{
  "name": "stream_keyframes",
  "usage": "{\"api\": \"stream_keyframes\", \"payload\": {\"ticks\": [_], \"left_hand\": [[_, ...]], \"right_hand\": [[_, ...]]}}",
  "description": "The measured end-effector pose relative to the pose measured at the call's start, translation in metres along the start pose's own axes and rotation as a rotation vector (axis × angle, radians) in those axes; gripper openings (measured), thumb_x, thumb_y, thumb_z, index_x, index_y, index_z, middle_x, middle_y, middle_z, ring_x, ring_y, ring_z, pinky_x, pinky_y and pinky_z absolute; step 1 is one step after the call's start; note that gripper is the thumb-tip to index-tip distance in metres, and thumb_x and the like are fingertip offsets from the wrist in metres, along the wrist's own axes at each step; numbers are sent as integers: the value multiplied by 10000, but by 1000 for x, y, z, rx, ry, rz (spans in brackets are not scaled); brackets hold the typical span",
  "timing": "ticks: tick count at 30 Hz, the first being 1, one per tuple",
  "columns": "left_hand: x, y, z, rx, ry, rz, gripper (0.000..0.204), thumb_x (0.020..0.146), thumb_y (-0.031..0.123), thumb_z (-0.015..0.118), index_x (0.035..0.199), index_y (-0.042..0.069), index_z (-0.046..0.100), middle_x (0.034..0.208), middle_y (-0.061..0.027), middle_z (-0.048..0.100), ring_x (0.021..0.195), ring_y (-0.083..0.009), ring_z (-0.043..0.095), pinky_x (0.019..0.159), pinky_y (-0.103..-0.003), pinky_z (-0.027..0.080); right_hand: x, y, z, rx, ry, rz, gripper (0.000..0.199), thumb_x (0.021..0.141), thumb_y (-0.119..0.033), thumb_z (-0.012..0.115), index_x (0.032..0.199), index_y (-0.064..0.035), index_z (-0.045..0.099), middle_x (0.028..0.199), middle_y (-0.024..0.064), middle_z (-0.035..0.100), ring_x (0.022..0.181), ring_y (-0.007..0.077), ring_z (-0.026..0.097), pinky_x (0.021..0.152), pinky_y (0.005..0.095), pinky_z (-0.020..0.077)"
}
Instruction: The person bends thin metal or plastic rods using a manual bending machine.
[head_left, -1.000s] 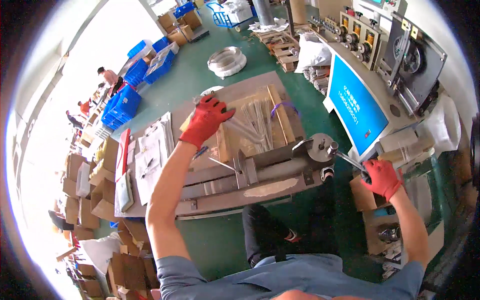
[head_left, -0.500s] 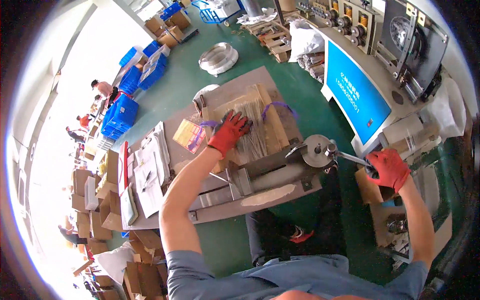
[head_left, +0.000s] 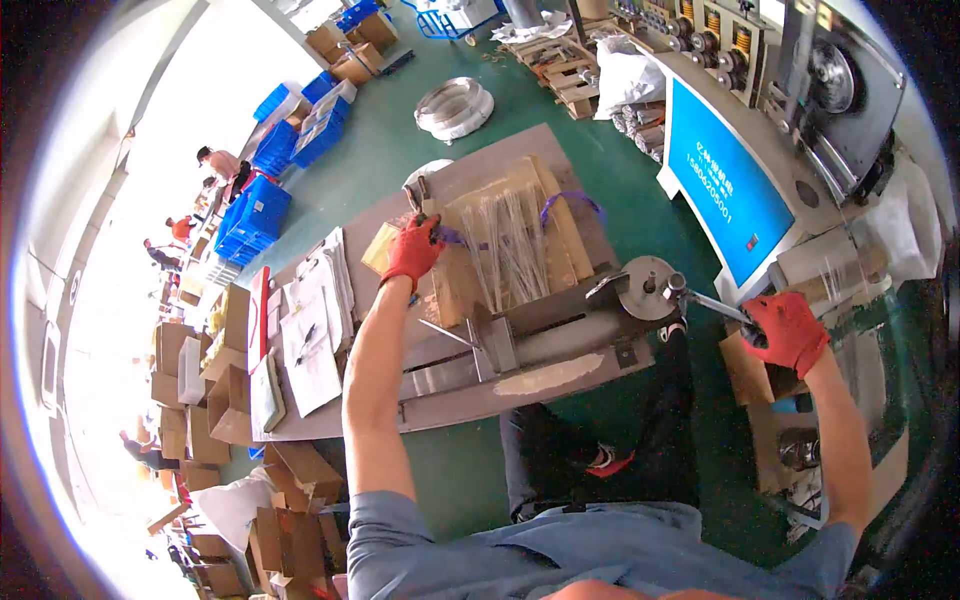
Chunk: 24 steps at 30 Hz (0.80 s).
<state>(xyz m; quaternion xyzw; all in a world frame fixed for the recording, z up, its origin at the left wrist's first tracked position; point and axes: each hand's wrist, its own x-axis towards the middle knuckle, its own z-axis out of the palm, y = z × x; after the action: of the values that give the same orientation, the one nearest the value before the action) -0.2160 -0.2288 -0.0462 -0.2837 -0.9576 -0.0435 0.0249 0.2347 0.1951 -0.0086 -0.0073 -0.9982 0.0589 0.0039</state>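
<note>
Your red-gloved right hand (head_left: 788, 330) is clenched on the grey metal crank lever (head_left: 712, 303). Your left hand (head_left: 412, 250) apparently pinches thin pale wire rods (head_left: 505, 240) just beside it. You seem mid-feed; next calls for seating a rod in the grey steel bending jig (head_left: 530, 340) between your hands.

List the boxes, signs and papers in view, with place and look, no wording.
Blue panel: right, on the machine's side, rectangular, white marks.
Cardboard boxes: lower left floor, brown, stacked.
Blue crates: upper left, stacked.
Paper sheets: table's left end, white.
Open cardboard box: below right hand, brown.
</note>
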Motion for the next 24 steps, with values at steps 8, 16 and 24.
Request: {"api": "stream_keyframes", "payload": {"ticks": [8,16,24], "left_hand": [[-42,17,20,-236,272,82,354,860,293,561,1175,137,599,1219,-115,574,1093,-316,559,918,-402,460],[-85,8,-4,-43,180,15,416,779,312,610,1114,67,587,1066,-159,624,949,-326,610,807,-455,483],[-102,26,-33,28,7,-252,347,707,357,618,1005,191,679,991,-115,668,947,-327,622,785,-487,495]], "right_hand": [[-4,7,7,-63,44,-26,451,686,-372,690,1023,-84,607,841,125,641,771,330,614,705,441,475],[8,-2,0,-60,63,-45,464,698,-393,691,1030,-82,603,902,140,646,785,355,611,719,459,479],[-9,16,27,-219,366,-47,619,695,-207,695,1257,-46,492,1158,174,556,1081,350,504,968,480,353]]}}
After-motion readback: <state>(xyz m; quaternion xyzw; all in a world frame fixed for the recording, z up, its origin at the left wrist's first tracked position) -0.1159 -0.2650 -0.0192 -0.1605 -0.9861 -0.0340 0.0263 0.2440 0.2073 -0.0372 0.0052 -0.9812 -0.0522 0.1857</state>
